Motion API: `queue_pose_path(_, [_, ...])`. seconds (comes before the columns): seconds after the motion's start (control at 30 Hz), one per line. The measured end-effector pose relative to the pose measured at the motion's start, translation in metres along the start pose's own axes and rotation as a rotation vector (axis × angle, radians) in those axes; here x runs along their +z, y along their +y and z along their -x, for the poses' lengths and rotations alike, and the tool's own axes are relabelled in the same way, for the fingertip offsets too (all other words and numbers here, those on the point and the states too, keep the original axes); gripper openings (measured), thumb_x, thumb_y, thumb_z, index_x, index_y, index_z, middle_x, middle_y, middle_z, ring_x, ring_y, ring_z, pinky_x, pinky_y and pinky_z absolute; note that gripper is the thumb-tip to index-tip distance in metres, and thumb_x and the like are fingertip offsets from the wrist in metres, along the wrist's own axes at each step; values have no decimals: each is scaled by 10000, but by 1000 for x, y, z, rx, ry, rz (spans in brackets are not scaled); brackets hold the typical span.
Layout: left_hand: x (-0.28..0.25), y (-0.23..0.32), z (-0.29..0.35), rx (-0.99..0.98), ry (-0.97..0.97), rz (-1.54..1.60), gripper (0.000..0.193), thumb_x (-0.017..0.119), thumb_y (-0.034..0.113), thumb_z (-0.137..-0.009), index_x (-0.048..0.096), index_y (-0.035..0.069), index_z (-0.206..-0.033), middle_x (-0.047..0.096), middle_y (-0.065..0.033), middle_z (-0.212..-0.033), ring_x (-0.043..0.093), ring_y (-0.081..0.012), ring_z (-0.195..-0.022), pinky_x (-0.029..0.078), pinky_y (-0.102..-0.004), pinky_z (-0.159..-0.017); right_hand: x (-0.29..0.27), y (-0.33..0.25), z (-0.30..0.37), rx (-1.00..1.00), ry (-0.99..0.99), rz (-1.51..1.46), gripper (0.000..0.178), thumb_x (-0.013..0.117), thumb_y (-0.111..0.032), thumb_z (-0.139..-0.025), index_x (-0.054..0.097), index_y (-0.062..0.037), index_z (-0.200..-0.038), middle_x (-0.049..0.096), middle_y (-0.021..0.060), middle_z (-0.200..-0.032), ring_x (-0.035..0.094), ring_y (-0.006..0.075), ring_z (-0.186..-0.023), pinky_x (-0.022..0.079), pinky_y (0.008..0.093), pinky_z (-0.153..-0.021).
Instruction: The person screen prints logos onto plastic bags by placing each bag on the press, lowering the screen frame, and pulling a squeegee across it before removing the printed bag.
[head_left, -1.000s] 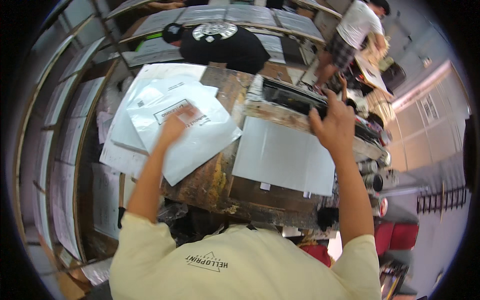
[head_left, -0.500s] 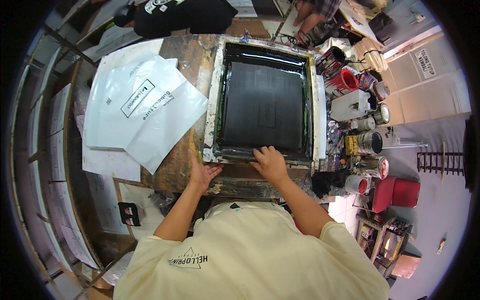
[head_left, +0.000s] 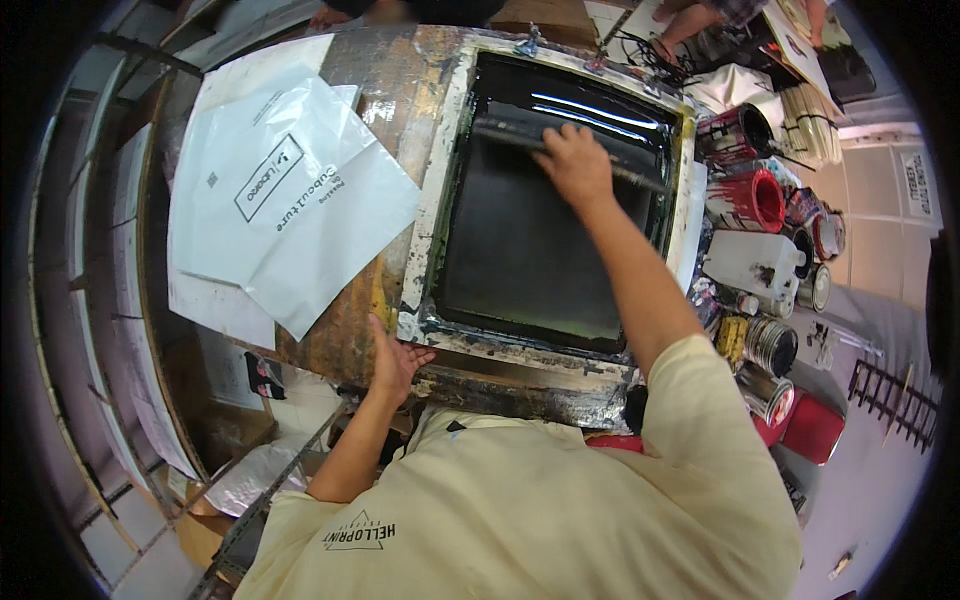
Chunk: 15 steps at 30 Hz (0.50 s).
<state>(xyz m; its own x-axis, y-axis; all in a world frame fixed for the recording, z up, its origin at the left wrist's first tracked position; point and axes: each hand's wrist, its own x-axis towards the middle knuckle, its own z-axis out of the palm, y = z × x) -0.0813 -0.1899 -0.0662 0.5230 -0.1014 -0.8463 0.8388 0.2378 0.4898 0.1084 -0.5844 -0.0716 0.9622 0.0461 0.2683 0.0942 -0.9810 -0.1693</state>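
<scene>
Worktable (head_left: 390,90): right hand (head_left: 575,165) has moved up onto squeegee (head_left: 520,133).

The right hand (head_left: 572,165) covers the middle of the squeegee (head_left: 520,133), so its grip and the blade under it stay unseen. The left hand (head_left: 393,362) hides the near-left corner of the screen frame (head_left: 437,205). Plastic bags (head_left: 285,200) bury the sheets beneath them. 2 people at the top edge are cut off. Labels on the ink cans (head_left: 755,200) are too small to read.
</scene>
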Motion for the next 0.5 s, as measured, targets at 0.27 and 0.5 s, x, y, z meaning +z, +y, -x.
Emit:
queue_pose_path(0.27, [-4, -3, 23, 110, -7, 19, 1108, 270, 936, -935, 438, -19, -1471, 682, -144, -1096, 676, -277, -999, 546, -459, -984, -22, 50, -75, -4, -173, 4, 469, 609, -548, -1012, 706, -133, -1209, 743, 140, -1073, 720, 366, -1046, 579, 518, -854])
queue_pose_path(0.5, [-8, 8, 40, 175, -143, -78, 1074, 259, 927, -941, 489, -10, -1413, 707, -218, -1196, 699, -314, -1146, 538, -444, -1025, -36, -36, 44, 26, -106, 1, 348, 731, -462, -933, 691, -150, -1082, 697, 104, -1007, 696, 340, -987, 585, 505, -757])
